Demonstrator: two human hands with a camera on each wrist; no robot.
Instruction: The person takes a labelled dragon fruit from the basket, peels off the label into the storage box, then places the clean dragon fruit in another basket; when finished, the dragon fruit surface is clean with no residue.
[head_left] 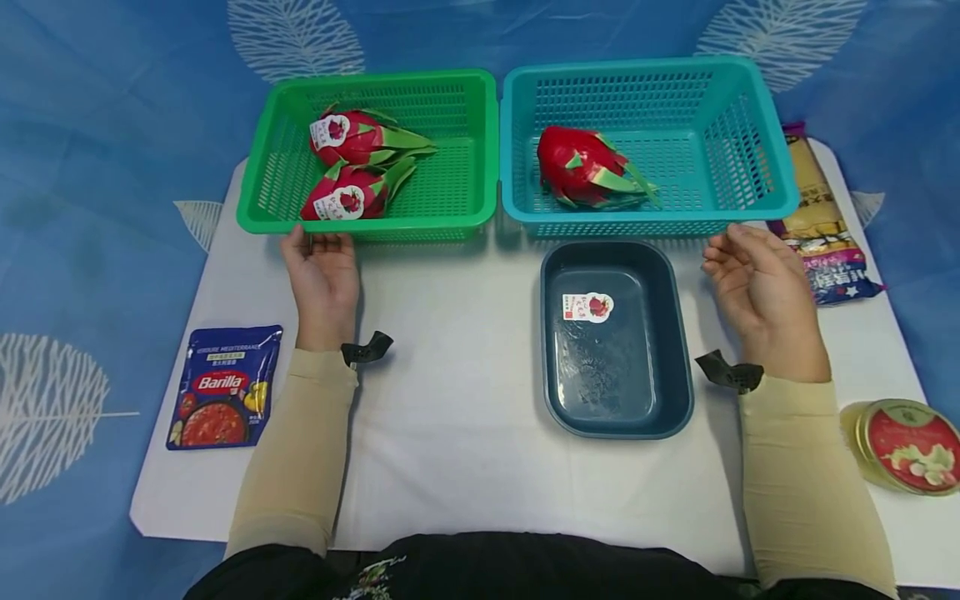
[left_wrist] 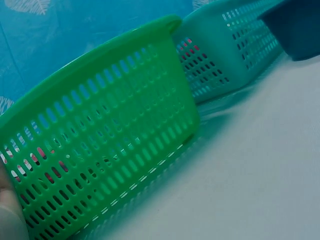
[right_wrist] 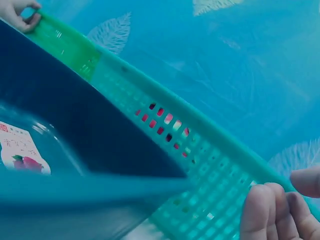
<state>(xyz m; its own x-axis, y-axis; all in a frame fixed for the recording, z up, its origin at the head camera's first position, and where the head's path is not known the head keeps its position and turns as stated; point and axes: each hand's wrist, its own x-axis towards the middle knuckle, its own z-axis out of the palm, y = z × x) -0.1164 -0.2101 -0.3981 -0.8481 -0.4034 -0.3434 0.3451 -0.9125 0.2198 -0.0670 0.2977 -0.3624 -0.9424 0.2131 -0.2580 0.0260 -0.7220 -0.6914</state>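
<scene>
My left hand (head_left: 327,279) is palm up at the front left of the green basket (head_left: 420,225), its thumb and fingers holding the rim. Two dragon fruits (head_left: 356,137) with stickers lie in this basket. At the teal basket's (head_left: 637,225) front right corner is my right hand (head_left: 765,279). Its fingers are loosely bent, and a gap shows between thumb and fingertips right at the rim in the right wrist view. A single dragon fruit (head_left: 585,167) lies in the left part of the teal basket.
A dark blue tub (head_left: 600,367) with a dragon fruit sticker (head_left: 588,307) inside stands before the teal basket. A Barilla sauce pouch (head_left: 225,387) lies left. On the right are a yellow and purple food bag (head_left: 825,225) and a red-lidded can (head_left: 911,446).
</scene>
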